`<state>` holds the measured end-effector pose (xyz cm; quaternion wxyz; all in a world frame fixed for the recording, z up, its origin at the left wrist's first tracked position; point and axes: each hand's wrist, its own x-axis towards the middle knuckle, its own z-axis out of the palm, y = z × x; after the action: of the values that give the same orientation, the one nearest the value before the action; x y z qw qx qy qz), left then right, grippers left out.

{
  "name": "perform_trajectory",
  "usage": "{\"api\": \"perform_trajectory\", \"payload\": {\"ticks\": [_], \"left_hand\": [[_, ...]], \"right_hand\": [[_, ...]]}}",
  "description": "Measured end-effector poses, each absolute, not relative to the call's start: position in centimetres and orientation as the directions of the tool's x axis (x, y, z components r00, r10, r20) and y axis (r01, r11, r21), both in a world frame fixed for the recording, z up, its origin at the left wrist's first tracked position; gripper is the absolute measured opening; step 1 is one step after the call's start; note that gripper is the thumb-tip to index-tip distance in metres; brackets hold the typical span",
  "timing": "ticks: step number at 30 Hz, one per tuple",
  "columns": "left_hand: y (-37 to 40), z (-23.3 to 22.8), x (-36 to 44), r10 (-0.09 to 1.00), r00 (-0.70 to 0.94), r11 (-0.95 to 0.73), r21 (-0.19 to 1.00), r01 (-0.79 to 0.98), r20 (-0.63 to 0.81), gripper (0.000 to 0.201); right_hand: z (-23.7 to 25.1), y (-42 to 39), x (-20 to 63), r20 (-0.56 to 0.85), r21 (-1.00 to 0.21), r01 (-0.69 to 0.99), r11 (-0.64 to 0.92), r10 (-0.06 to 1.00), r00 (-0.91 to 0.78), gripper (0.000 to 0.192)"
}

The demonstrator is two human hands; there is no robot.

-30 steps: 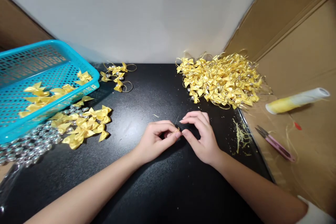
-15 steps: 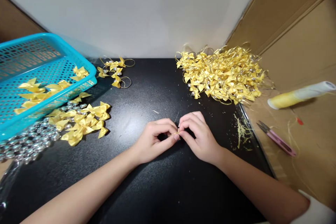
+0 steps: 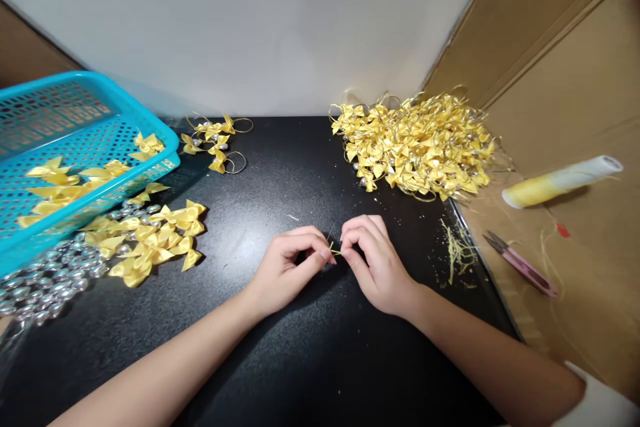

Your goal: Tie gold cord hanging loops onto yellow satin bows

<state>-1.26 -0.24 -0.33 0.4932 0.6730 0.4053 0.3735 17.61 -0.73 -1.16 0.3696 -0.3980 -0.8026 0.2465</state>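
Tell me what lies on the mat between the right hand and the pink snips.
Head view: a scatter of cut gold thread scraps lies between the right hand and the pink snips.

i see glossy satin ribbon bows (image 3: 150,240) on a matt black speckled table (image 3: 280,360), a perforated plastic basket (image 3: 75,140), rough cardboard (image 3: 575,80).

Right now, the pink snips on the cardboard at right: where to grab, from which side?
Probably best to take the pink snips by the pink handle, its nearer, right-hand half. They lie flat on the cardboard, dark blades pointing up-left toward the black mat, so come from above on the right, clear of the tips. The right hand is nearer, but it is pinching a yellow thread with the left hand.
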Motion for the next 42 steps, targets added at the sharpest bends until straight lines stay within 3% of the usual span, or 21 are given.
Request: {"api": "perform_trajectory", "payload": {"ticks": [10,19,27,32,36,40,42], "left_hand": [[-0.3,0.2,-0.2,0.959,0.282,-0.018,0.988,0.151,-0.025,0.029],[1.1,1.1,-1.0,0.851,0.492,0.161,0.983,0.088,-0.183,0.027],[1.8,1.4,-1.6,0.758,0.624,0.13,0.981,0.144,-0.192,0.027],[1.9,1.0,-2.0,0.756,0.632,0.119,0.985,0.123,-0.171,0.03],[1.8,0.7,-2.4,0.782,0.607,0.079,0.988,0.129,-0.142,0.03],[1.7,0.7,-2.5,0.807,0.58,0.039,0.99,0.133,-0.11,0.028],[1.6,0.6,-2.5,0.801,0.589,0.033,0.991,0.129,-0.103,0.028]], "right_hand": [[-1.1,-1.1,17.3,0.474,-0.597,0.478,0.644,0.764,-0.437,0.012],[-1.4,-1.4,17.2,0.476,-0.576,0.515,0.635,0.773,-0.42,0.01],[-1.4,-1.3,17.2,0.473,-0.602,0.509,0.615,0.789,-0.393,0.011],[-1.1,-1.2,17.3,0.473,-0.635,0.481,0.605,0.796,-0.378,0.011],[-0.8,-1.1,17.5,0.418,-0.727,0.409,0.551,0.828,-0.373,0.007],[-0.9,-1.2,17.1,0.374,-0.761,0.406,0.507,0.853,-0.364,0.022],[-1.1,-1.3,16.8,0.385,-0.753,0.421,0.506,0.857,-0.342,0.015]]}}
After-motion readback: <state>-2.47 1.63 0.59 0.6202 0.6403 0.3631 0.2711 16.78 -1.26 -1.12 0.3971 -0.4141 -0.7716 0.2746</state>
